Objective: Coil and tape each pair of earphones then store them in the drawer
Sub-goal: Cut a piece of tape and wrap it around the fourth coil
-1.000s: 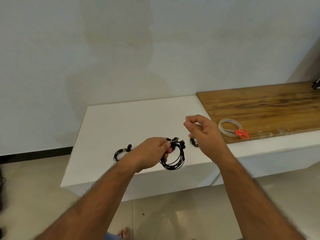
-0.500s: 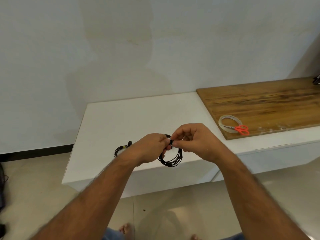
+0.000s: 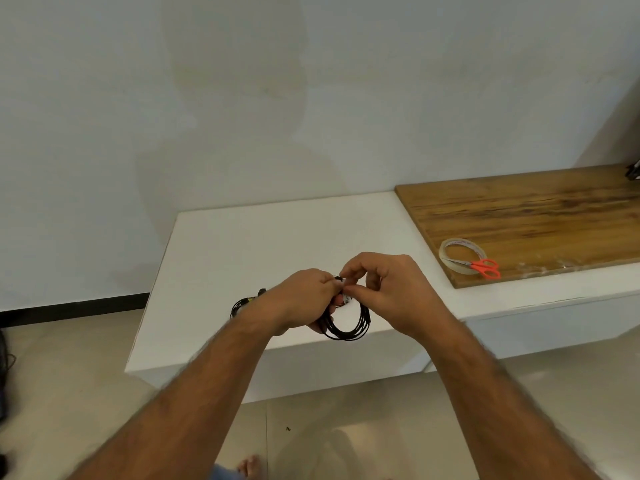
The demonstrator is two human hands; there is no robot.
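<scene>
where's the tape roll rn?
Head view, right side: the tape roll lies on the wooden board near its front left corner, with the orange scissors lying partly across it.

No text, label, brand or number can be read on anything here.
</scene>
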